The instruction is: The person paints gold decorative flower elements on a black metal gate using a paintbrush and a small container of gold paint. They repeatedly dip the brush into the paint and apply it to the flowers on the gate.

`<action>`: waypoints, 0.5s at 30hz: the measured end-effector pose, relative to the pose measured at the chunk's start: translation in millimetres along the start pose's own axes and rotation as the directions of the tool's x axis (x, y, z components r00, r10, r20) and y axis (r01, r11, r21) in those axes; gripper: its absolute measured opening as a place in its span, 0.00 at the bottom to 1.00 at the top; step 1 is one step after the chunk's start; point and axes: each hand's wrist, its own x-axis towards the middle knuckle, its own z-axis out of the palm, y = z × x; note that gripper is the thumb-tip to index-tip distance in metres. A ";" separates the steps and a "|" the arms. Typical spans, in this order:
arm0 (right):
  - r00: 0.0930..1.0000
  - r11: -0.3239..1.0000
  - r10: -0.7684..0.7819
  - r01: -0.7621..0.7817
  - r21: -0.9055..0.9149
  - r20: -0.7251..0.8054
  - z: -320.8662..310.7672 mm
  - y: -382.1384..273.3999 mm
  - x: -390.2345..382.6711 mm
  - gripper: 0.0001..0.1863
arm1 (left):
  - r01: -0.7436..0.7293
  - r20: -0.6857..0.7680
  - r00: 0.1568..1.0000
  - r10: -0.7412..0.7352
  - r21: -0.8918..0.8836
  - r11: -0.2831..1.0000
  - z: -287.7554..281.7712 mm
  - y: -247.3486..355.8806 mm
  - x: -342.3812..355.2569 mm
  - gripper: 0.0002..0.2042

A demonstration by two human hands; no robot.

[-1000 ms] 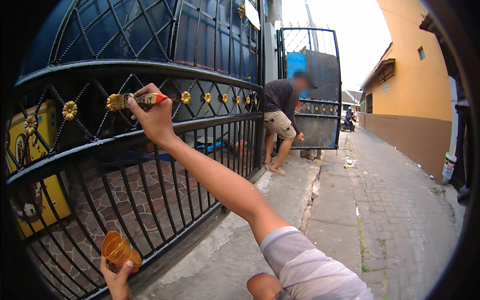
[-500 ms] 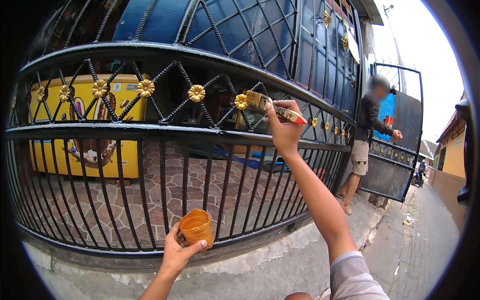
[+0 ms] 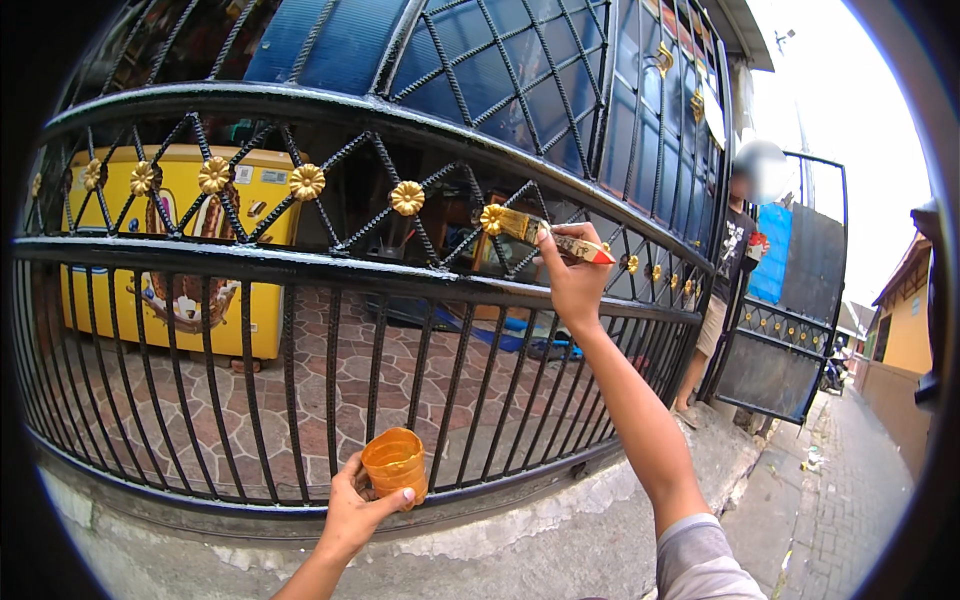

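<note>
My right hand (image 3: 577,275) grips a paintbrush (image 3: 575,247) by its pale handle with a red end. Its gold-coated bristles touch a gold flower ornament (image 3: 492,219) on the black metal fence (image 3: 300,268). Lower down, before the upright bars, my left hand (image 3: 358,507) is wrapped around a cup-like plastic container (image 3: 396,466), tilted slightly, its inside coated with gold paint. More gold flowers, such as one ornament (image 3: 408,198) to the left, sit where the twisted bars cross along the same band.
Behind the fence stands a yellow chest freezer (image 3: 180,330) on stone-patterned paving (image 3: 330,390). A person (image 3: 735,250) in dark top and shorts stands at the right beside an open black gate (image 3: 780,300). A concrete ledge (image 3: 520,545) runs below the fence; an alley (image 3: 850,480) lies beyond.
The brush stays at the same flower, its bristles now flatter against it. The view has shifted slightly. The person at the right has turned toward the fence and drawn an arm in.
</note>
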 end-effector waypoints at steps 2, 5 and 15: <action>0.999 0.999 -0.034 0.034 -0.021 -0.040 0.4 2.3 -3.4 0.12 | -0.002 0.002 1.000 0.002 0.008 1.000 -1.3 -1.5 1.1 0.37; 1.000 0.999 -0.006 0.006 -0.033 -0.011 0.2 6.6 -7.3 0.12 | -0.008 -0.002 1.000 0.008 0.018 1.000 -3.1 -4.3 1.8 0.37; 1.000 0.998 0.006 -0.006 0.069 -0.006 9.1 7.1 -19.9 0.09 | -0.013 -0.006 1.000 0.013 0.013 1.000 -5.7 -7.5 2.8 0.38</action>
